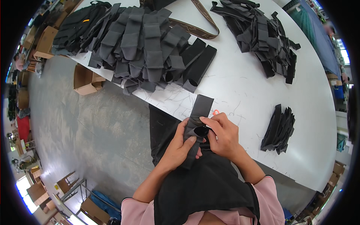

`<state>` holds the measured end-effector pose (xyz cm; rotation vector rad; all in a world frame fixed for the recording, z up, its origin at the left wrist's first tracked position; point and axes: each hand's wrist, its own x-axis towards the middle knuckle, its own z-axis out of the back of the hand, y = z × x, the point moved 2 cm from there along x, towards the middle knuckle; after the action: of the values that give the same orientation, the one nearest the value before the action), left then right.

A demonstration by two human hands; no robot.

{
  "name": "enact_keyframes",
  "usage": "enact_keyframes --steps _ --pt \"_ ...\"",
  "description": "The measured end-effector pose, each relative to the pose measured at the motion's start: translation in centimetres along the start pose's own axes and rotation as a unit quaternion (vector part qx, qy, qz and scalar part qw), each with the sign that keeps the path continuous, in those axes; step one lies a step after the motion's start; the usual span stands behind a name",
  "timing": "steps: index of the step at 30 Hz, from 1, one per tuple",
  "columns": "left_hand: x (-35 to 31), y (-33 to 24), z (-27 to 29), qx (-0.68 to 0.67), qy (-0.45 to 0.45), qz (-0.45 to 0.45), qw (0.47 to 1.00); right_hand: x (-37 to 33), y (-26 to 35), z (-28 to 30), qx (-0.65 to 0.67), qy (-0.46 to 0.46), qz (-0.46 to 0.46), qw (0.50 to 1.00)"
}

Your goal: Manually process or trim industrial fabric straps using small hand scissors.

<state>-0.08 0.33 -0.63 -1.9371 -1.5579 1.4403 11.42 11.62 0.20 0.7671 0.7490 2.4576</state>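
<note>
A dark grey fabric strip (203,105) with a sewn loop standing open in its middle is held over my lap, at the table's near edge. My left hand (177,147) wraps round it from the left, thumb on top beside the loop. From the right, my right hand (225,135) pinches the strip at the loop, its index finger and thumb bent in. Just beyond my right fingers, a small orange ring (215,112), perhaps a scissors handle, lies on the table. Part of the strip's lower end hangs below my left hand.
The white table (232,88) carries a big heap of grey looped strips (144,48), another heap (264,39) at the far right and a small stack (278,129) near right. Loose threads, a patterned brown strap (204,15) and a black bag (80,24) lie there too. A cardboard box (86,80) stands below.
</note>
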Motion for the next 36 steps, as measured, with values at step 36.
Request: enact_keyframes --steps 36 --pt "0.9 0.0 2.1 -0.112 -0.028 -0.043 0.992 -1.9 1.6 2.0 0.122 0.058 -0.166 0.977"
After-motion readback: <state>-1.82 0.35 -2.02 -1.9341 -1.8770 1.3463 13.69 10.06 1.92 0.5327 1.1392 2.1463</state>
